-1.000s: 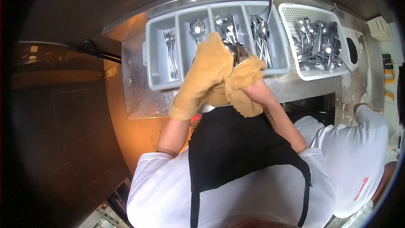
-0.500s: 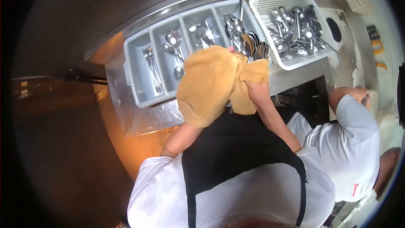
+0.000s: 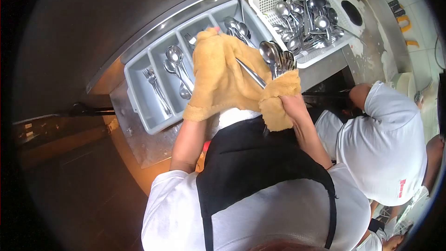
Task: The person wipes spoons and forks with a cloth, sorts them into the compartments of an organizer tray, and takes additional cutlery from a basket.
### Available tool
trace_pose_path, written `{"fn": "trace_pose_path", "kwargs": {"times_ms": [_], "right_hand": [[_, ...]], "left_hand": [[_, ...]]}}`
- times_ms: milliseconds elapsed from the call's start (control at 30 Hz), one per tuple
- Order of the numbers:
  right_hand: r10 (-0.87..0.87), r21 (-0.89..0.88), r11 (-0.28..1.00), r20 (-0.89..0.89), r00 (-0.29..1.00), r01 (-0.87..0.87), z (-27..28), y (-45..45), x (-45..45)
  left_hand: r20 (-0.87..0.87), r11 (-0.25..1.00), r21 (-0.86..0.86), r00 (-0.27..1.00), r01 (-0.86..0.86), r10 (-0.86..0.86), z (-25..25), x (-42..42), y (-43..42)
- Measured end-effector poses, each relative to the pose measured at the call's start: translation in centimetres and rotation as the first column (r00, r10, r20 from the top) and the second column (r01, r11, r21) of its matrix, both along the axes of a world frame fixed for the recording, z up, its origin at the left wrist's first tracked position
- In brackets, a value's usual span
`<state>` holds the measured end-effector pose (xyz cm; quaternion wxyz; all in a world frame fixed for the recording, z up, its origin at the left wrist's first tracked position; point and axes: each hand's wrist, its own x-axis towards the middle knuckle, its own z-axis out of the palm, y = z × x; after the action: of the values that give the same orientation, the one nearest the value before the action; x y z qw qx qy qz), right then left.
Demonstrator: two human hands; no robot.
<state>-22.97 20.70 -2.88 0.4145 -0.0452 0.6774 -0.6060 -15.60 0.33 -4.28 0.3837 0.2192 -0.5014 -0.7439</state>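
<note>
A yellow cloth (image 3: 223,72) spreads between my two hands. My left hand (image 3: 217,29) is mostly covered by it, with a fingertip showing at the top edge above the cutlery tray (image 3: 134,90); it grips the cloth, and anything inside is hidden. My right hand (image 3: 293,107) is closed around a bundle of spoons and other cutlery (image 3: 278,59), with a cloth end wrapped round the handles. One metal handle (image 3: 251,72) slants from the cloth's fold to the bundle. Forks (image 3: 157,90) and spoons (image 3: 175,56) lie in separate tray compartments.
A white perforated basket (image 3: 260,2) heaped with mixed cutlery (image 3: 306,21) stands to the right of the tray. A co-worker in a white shirt (image 3: 381,144) is close on my right. A metal wall edge (image 3: 186,15) runs behind the tray.
My left hand has moved up and left with the cloth, away from my right hand. The bundle and a slanting handle now show more. The view has shifted slightly.
</note>
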Motion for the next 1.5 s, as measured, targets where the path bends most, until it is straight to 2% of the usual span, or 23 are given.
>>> {"fn": "trace_pose_path", "kwargs": {"times_ms": [33, 67, 133, 267, 433, 467, 533, 567, 633, 700, 767, 867, 967, 1033, 1100, 1200, 1233, 1267, 1300, 1333, 1367, 1433, 1500], "right_hand": [[-0.003, -0.030, 1.000, -0.022, 1.000, 0.003, -0.2, 0.0, 0.3], [-0.007, -0.063, 0.998, -0.048, 0.999, 0.004, -0.4, -0.1, 0.4], [0.013, -0.038, 0.999, -0.188, 0.982, -0.020, -1.1, -0.5, 0.9], [-0.036, 0.028, 0.999, -0.192, 0.981, 0.042, -0.7, -2.2, 0.6], [0.174, 0.005, 0.983, -0.349, 0.921, -0.184, 0.6, -1.0, -0.1], [0.215, 0.020, 0.974, -0.391, 0.895, -0.225, 0.7, -0.9, 0.1], [0.104, -0.024, 0.994, -0.192, 0.976, -0.111, 0.6, -0.2, 0.1], [0.045, -0.037, 0.998, -0.089, 0.995, -0.049, 0.6, 0.0, 0.0], [-0.002, -0.013, 1.000, -0.070, 0.998, 0.001, 1.1, 0.1, -0.1], [-0.050, -0.033, 0.998, -0.091, 0.995, 0.047, 1.1, 0.1, 0.2], [-0.096, -0.104, 0.991, -0.164, 0.982, 0.079, 0.3, -0.5, 0.2], [-0.084, -0.164, 0.986, -0.362, 0.928, 0.026, -1.3, -1.7, -0.6], [0.040, -0.091, 0.994, -0.206, 0.978, -0.060, 0.0, -1.3, -1.0], [0.049, -0.106, 0.992, -0.222, 0.974, -0.073, 0.4, -1.6, -0.5], [0.024, -0.095, 0.995, -0.160, 0.987, -0.040, 0.7, -1.7, -0.1], [-0.045, -0.075, 0.996, 0.020, 0.999, 0.046, 0.6, -1.7, -0.1], [-0.055, -0.096, 0.994, 0.068, 0.996, 0.061, 0.4, -1.2, -0.3], [-0.068, -0.112, 0.990, 0.118, 0.991, 0.082, 0.2, -0.8, -0.2], [-0.034, -0.083, 0.996, 0.076, 0.997, 0.041, 0.8, -0.7, -0.1], [-0.052, -0.085, 0.995, 0.048, 0.997, 0.056, 0.8, -0.9, 0.1], [-0.073, -0.089, 0.993, 0.023, 0.997, 0.075, 0.8, -1.1, 0.3], [-0.070, -0.098, 0.993, -0.031, 0.997, 0.067, 0.4, -2.0, 0.5], [-0.033, -0.096, 0.995, -0.078, 0.996, 0.025, -0.5, -3.2, 0.2]], "left_hand": [[0.155, 0.906, -0.413, 0.974, -0.090, 0.168, -0.3, 0.2, -0.8], [0.217, 0.644, -0.761, 0.901, -0.085, 0.375, -0.5, 0.3, -1.3], [0.320, 0.465, -0.879, 0.848, 0.100, 0.422, 3.3, 1.0, 1.7], [0.471, 0.423, -0.839, 0.847, 0.343, 0.246, 6.6, 1.9, 5.2], [0.363, 0.771, -0.571, 0.929, 0.282, -0.071, 2.8, 0.5, 3.3], [0.387, 0.771, -0.573, 0.921, 0.277, -0.044, 2.8, 0.3, 2.8], [0.701, 0.531, -0.650, 0.698, 0.544, 0.143, 6.5, -1.1, 1.5], [0.457, 0.881, -0.389, 0.887, 0.270, -0.069, 5.0, -0.8, 1.1], [0.296, 0.962, -0.265, 0.955, 0.058, 0.024, 3.9, -0.8, 1.3], [0.276, 0.585, -0.810, 0.908, 0.042, 0.316, 3.8, -0.2, 0.9], [0.446, 0.403, -0.865, 0.825, 0.298, 0.348, 8.0, 0.7, 4.6], [0.471, 0.319, -0.860, 0.861, 0.399, 0.191, 8.9, 0.8, 5.1], [0.362, 0.360, -0.857, 0.928, 0.370, -0.091, 6.8, -0.1, 3.0], [0.399, 0.587, -0.705, 0.907, 0.399, -0.138, 3.6, -1.7, 1.8], [0.286, 0.543, -0.799, 0.958, 0.259, -0.037, 3.8, -1.6, 2.7], [0.417, 0.689, -0.644, 0.908, 0.332, -0.047, 4.7, -0.3, 1.2], [0.314, 0.920, -0.344, 0.946, 0.189, -0.078, 5.0, -0.3, 1.4], [0.197, 0.998, 0.031, 0.978, 0.058, -0.063, 5.3, -0.1, 1.5], [-0.065, 0.879, 0.462, 0.993, 0.116, -0.097, 5.8, 0.6, 1.0], [0.115, 0.994, 0.105, 0.993, -0.037, 0.025, 4.9, 0.7, 0.8], [0.241, 0.950, -0.285, 0.950, -0.127, 0.200, 3.3, 0.9, 0.7], [0.366, 0.702, -0.712, 0.864, 0.021, 0.346, 4.1, 1.7, 2.6], [0.329, 0.406, -0.902, 0.841, 0.146, 0.429, 4.7, 2.9, 4.4]]}}
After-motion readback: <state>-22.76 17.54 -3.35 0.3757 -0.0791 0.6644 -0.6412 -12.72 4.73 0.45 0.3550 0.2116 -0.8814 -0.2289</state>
